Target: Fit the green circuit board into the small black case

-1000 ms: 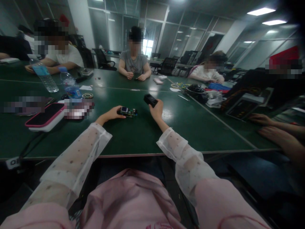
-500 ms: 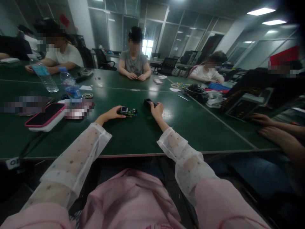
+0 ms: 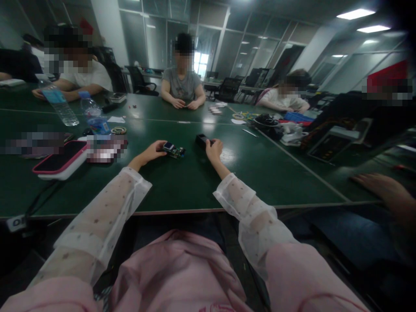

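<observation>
My left hand (image 3: 154,152) grips the left end of a small green circuit board (image 3: 176,150) between thumb and fingers. A little screen with a pale frame sits at the board's held end, and small parts line the rest. To the right, my right hand (image 3: 214,150) is closed around the near end of a black, box-shaped case (image 3: 202,140). The case rests on or just above the dark green table (image 3: 182,186); I cannot tell which. A gap separates board and case. The fingers' far sides are hidden.
At left lie a pink-rimmed phone-like device (image 3: 61,158), a tape roll (image 3: 118,130) and two water bottles, the nearer one (image 3: 97,121) blue-capped. A pen-like stick (image 3: 250,133), bags and cables lie to the right. A co-worker's hand (image 3: 380,182) rests at far right; others sit across.
The circuit board in my left hand has tilted, its free right end turned slightly down and toward me. My right hand and the case stay put. At right, a co-worker's hand has moved away.
</observation>
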`<action>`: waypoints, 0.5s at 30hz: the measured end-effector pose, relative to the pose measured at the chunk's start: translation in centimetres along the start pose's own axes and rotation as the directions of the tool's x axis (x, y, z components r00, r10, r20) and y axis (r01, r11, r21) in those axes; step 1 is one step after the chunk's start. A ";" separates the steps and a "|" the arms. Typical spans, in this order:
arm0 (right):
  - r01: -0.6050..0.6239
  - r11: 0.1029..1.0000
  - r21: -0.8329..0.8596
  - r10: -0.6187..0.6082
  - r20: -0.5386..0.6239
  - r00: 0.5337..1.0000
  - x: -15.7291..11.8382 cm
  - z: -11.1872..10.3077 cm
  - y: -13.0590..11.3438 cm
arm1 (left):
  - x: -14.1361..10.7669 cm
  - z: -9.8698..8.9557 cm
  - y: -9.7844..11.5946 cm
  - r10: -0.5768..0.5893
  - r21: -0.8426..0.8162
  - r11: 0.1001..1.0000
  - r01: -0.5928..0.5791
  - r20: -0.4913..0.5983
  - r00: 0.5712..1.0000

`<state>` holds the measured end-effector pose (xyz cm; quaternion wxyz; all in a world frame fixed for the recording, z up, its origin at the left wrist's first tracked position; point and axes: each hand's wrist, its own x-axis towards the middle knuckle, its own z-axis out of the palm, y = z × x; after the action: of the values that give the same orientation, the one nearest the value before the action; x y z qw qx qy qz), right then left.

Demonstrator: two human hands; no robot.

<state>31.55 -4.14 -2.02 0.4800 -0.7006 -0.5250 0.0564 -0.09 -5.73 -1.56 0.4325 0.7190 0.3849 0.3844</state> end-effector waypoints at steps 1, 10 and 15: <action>0.001 1.000 -0.004 -0.001 0.000 1.000 0.0 0.0 0.0 | 0.0 0.1 0.0 -0.008 -0.003 1.000 0.008 -0.020 1.000; 0.016 1.000 -0.019 -0.016 0.016 1.000 0.0 0.2 0.1 | -0.2 0.6 0.4 -0.016 -0.016 1.000 0.015 -0.107 0.994; 0.086 0.996 -0.008 -0.086 0.031 0.996 0.0 0.4 0.3 | -0.1 0.9 0.4 0.007 0.031 1.000 -0.003 -0.137 0.991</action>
<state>31.55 -3.93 -2.47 0.4706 -0.6787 -0.5621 0.0437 0.72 -6.28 -1.48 0.3929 0.6985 0.4177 0.4281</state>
